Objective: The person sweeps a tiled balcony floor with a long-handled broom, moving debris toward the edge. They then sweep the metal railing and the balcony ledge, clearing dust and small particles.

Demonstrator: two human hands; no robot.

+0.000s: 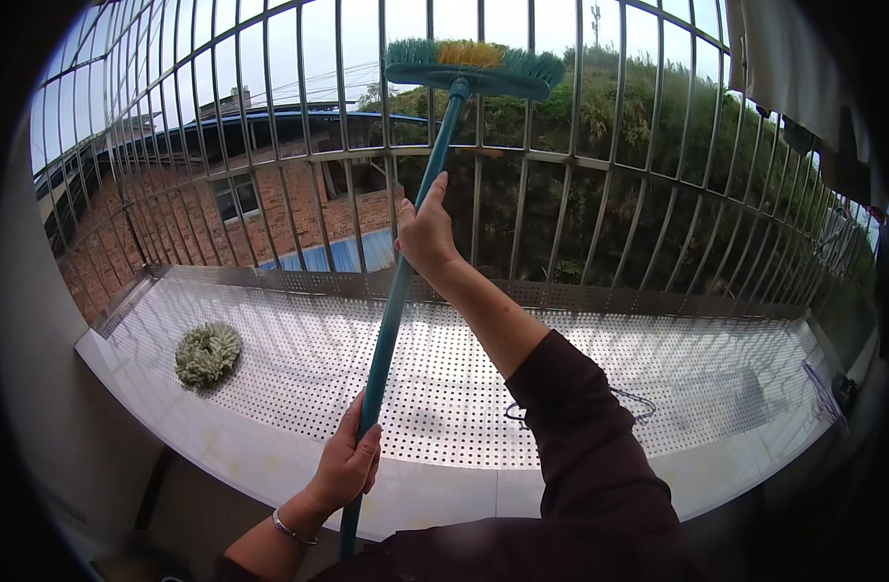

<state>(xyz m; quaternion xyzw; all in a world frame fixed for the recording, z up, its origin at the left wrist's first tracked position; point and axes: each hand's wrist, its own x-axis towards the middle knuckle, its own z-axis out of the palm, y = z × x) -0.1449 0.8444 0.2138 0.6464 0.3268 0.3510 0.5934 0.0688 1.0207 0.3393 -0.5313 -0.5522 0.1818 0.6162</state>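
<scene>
A teal broom (388,327) runs slantwise up the middle of the view. My left hand (345,460) grips the lower part of its handle, a bracelet on the wrist. Higher up, my right hand (425,231) is wrapped around the same handle. The broom head (473,71) is raised with its green and yellow bristles pointing up, in front of the metal window bars (481,124). I cannot tell whether the bristles touch the bars.
Below the bars lies a perforated metal ledge (444,378) with a pale tiled sill (415,495). A shaggy mop head (207,354) rests at its left. A wire clothes hanger (637,404) lies partly behind my right arm. Hanging fabric (801,58) is at upper right, bundled hangers (838,240) below it.
</scene>
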